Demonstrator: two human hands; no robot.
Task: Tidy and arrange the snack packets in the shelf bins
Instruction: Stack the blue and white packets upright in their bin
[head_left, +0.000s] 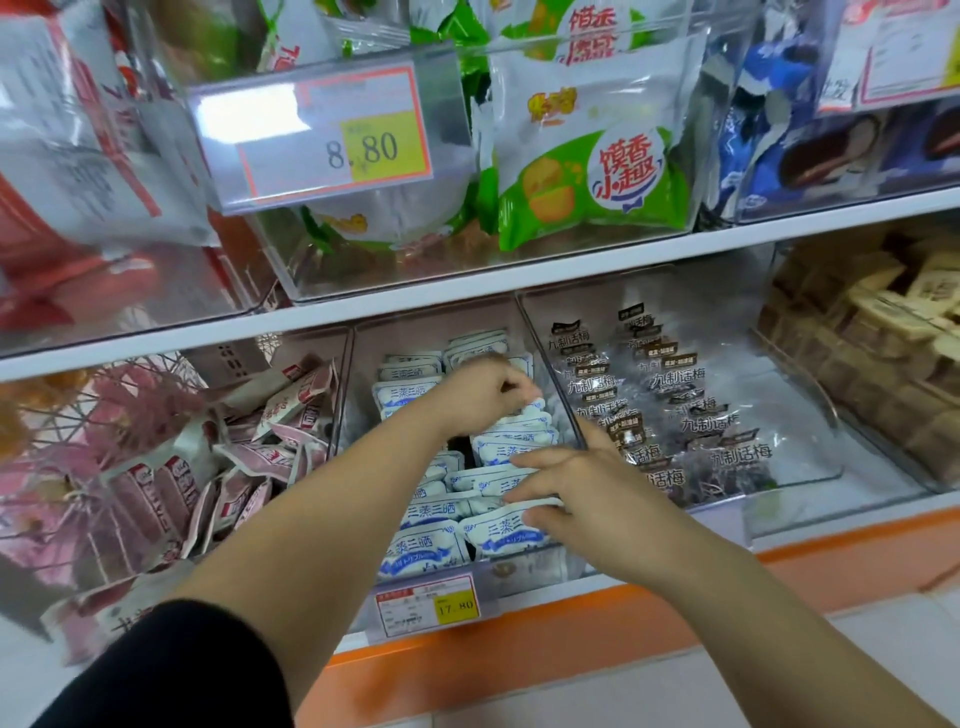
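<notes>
**Middle clear plastic shelf bin** (436, 327): holds both hands, close together but not touching.
- Contents: small white-and-blue snack packets (415, 551), in rough rows, some upright, some lying flat.
- Left hand (483, 395): further back in the bin, fingers curled and pinching the top edge of one upright white-and-blue packet (532, 410). Black sleeve (171, 670) on this arm.
- Right hand (576, 493): nearer the front, fingers spread and relaxed, tips resting on the packets beneath.

**Left of the left hand:** pink-and-white packets (280, 415), jumbled.

**Right of the right hand:** dark plum packets in clear wrap (675, 415).

**Below the hands:** yellow-and-white price tag (431, 605) reading 17.80.

**Above the hands:** green-and-white snack bags (592, 171); large price tag (337, 140) reading 8.80.
</notes>
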